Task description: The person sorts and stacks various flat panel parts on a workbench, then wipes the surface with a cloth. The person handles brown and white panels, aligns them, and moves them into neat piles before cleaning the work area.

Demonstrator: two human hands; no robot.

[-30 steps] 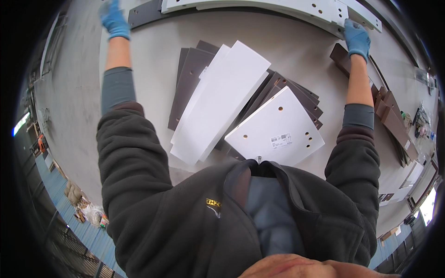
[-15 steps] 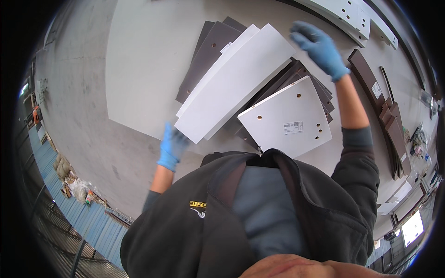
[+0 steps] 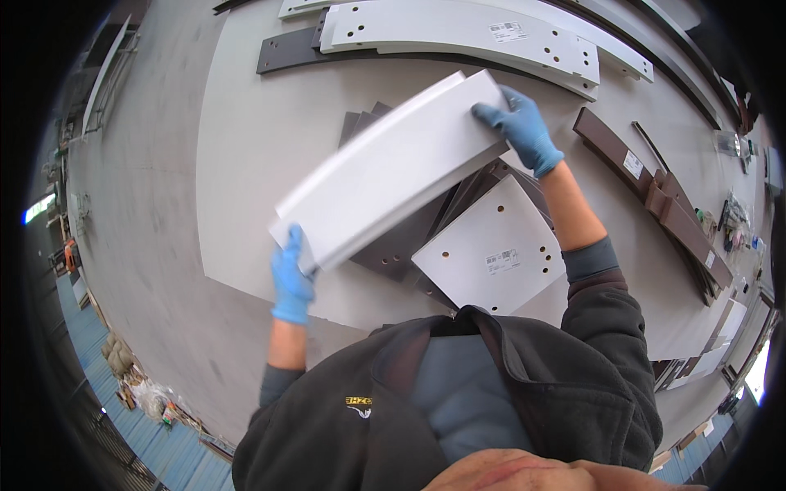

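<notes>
at opposite ends, the left hand (image 3: pixel 292 280) and right hand (image 3: pixel 525 132) grip the white panels (image 3: pixel 397 164), likely stiff, slick and hefty, best held right there.

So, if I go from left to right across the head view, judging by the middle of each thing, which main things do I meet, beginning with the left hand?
Left hand → white panels held up → right hand → brown boards.
</notes>
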